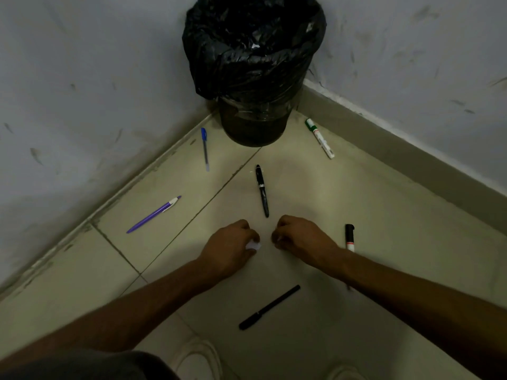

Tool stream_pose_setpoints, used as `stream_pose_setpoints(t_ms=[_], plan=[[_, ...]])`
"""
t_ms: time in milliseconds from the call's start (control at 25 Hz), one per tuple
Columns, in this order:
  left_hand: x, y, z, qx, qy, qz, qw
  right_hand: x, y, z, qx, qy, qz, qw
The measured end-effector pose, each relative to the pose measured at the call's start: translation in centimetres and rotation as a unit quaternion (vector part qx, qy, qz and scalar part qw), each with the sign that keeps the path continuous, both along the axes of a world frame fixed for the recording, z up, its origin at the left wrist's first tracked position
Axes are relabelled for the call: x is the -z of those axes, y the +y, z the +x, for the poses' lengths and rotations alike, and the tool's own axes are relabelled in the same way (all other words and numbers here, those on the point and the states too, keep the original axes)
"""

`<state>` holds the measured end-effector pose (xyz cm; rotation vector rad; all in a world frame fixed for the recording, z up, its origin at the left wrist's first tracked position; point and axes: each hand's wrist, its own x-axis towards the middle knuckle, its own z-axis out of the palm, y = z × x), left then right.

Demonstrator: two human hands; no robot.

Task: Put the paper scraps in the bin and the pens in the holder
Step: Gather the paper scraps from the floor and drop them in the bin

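Along the left wall on the floor lie a purple pen (153,214) and, further back, a blue pen (205,148), both untouched; the left hand (233,246) is curled round a small white paper scrap (253,246), low over the tile and well short of the bin (253,78) in the corner. I'd worry that a piece so light slips from the grip, or catches on the bunched black liner and drops outside. Just beyond the knuckles a black pen (262,190) lies where a careless lift might send it rolling. The right hand (299,237) has its fingers curled too, but I cannot tell whether it holds anything. Right of it lie a green marker (319,138) and a red-banded marker (349,234) — no holder shows, so pens may get binned by mistake
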<state>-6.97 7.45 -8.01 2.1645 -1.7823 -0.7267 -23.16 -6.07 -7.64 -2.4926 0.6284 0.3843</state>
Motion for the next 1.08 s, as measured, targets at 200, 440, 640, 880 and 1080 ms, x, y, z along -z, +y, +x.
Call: stream_pose_setpoints(t_ms=[200,440,640,880,1080], plan=[[0.7,-0.1,-0.5,0.007,-0.031,0.008,0.999,-0.3,-0.3,0.0,0.032,-0.025,0.024,0.999],[-6.5,-2.4,2.5,-0.193,0.094,-0.156,0.964,-7.6,-3.2,1.3,0.291,-0.244,0.12,0.917],[-19.6,-10.6,7.8,-0.21,0.145,-0.361,0.897,-19.5,-8.5,7.4,0.28,-0.447,0.078,0.846],[-24.1,-20.5,12.9,-0.194,0.009,-0.356,0.914,-25.2,-15.6,15.7,0.342,-0.473,0.037,0.811],[-23.6,-23.4,14.7,-0.162,-0.041,-0.172,0.971,-22.4,-18.8,18.5,0.311,-0.325,-0.059,0.891]])
